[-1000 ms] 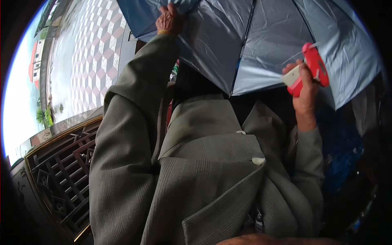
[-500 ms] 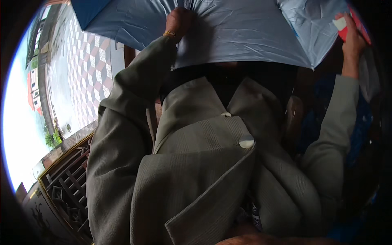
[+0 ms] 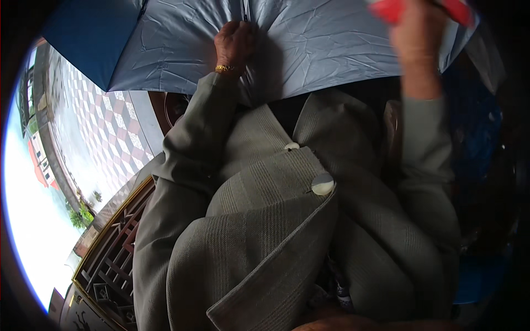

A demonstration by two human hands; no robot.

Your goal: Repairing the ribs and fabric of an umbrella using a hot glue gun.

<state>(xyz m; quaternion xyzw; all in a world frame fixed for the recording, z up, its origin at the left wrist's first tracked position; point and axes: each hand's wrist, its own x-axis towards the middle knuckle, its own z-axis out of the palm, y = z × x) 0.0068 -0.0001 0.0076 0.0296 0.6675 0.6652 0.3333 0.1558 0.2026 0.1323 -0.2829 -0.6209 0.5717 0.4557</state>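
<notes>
A spread umbrella, silver-grey on one face with a blue panel at the left, lies across the top of the head view. My left hand, with a gold-coloured bracelet at the wrist, is closed on it close to a thin dark rod. The hand hides exactly what part it grips. My right hand, smeared by motion, is in front of the umbrella's right part. It holds a red object with a pale part, whose kind I cannot make out; red shows on both sides of the hand.
My grey-green jacket with large pale buttons fills the middle. At the left are a gold-edged lattice panel and a patterned tiled floor outside. Dark blue material lies at the right, with something brighter blue below it.
My right hand has swung left with the red object, from the umbrella's right edge to in front of its grey face. The left hand keeps its grip; the view has shifted slightly.
</notes>
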